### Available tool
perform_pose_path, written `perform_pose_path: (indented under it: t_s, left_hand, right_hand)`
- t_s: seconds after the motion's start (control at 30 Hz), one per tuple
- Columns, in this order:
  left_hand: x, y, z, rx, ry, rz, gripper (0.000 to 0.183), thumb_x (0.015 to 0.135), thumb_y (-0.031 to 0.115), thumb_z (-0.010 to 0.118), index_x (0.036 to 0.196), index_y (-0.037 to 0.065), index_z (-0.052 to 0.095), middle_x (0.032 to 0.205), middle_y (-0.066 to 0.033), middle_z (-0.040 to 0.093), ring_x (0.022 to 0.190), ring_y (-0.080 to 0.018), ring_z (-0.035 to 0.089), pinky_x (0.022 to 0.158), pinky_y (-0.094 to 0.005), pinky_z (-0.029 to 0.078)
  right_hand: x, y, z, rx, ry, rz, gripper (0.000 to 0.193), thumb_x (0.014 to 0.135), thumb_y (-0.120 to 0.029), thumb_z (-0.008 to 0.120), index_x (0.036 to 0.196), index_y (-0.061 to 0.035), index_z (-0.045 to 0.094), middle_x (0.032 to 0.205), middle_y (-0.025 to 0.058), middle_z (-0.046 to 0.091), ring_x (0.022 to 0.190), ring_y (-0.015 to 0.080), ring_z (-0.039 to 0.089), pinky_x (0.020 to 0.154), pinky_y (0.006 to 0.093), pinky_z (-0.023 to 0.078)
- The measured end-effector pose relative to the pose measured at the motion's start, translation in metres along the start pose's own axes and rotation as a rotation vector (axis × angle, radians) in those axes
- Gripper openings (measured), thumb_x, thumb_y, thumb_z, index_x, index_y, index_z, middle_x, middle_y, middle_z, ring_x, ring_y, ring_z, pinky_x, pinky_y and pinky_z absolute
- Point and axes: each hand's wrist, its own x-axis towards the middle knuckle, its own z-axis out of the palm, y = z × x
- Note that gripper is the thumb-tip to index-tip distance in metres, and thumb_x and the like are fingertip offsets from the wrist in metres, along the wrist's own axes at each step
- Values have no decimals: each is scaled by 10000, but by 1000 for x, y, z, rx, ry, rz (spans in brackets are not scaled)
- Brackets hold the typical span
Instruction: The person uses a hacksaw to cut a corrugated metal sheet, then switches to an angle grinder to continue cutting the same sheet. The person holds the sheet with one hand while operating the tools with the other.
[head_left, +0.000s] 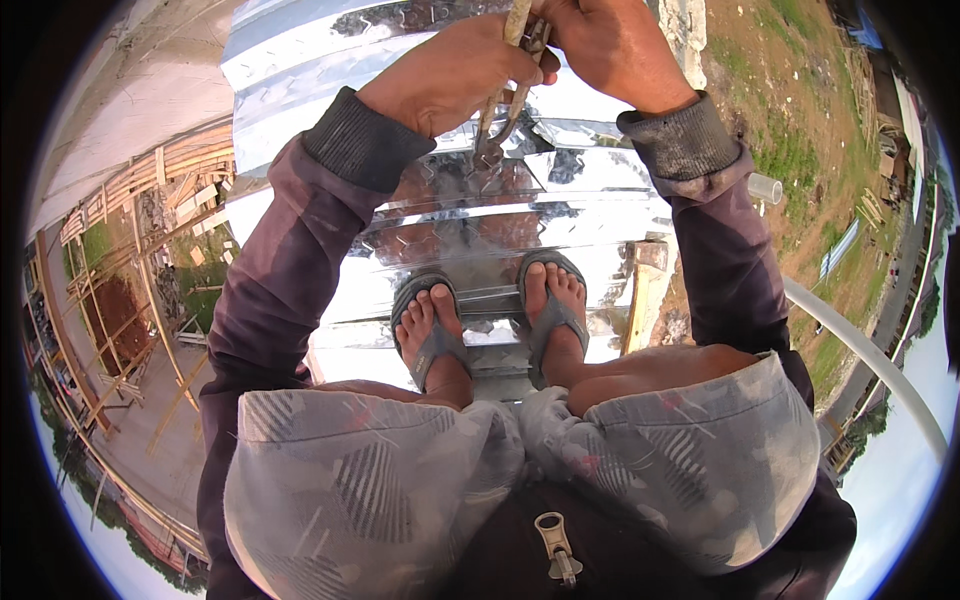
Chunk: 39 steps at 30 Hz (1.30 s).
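Gripping the pliers (503, 110) with both fists, we crouch on the metal sheet (520, 230), sandalled feet planted on its ribs. Our left hand (450, 75) is curled tight round one handle, our right hand (610, 50) wrapped over the tops; the tool's nose touches the sheet between our wrists. We judge it best to keep the pull straight and our weight low, since the shiny ribs look slippery. What the nose bites on is too small to tell, and our right fingertips are cut off by the frame.
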Motion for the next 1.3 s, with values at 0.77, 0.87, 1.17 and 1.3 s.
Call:
perform_pose_path:
  t_s: [0.77,0.87,1.17,1.3]
  left_hand:
    - [-20,23,51,115,150,105,442,955,121,502,1373,-1,580,1303,-96,651,1200,-186,588,1027,-329,439]
    - [-21,23,54,135,155,80,427,968,141,517,1366,6,593,1286,-89,659,1197,-176,582,1020,-328,440]
    - [-24,12,55,90,259,95,408,994,237,580,1342,25,611,1221,-83,661,1081,-162,582,957,-348,459]
    - [-28,2,67,-17,382,25,451,982,218,598,1381,13,552,1263,-94,628,1113,-184,575,962,-356,459]
  right_hand:
    - [-30,71,-46,-162,324,183,282,972,-115,525,1212,12,601,772,74,607,702,157,566,631,310,468]
    - [-21,56,-45,-260,225,181,268,1000,-171,536,1200,-6,603,789,76,612,716,165,578,650,315,481]
    - [32,75,-24,-162,-29,-96,220,1004,-260,562,1052,-50,609,878,80,625,830,197,604,746,360,503]
    - [45,98,-14,-236,-136,-195,223,977,-250,574,1037,-42,626,923,94,649,876,211,608,789,368,499]
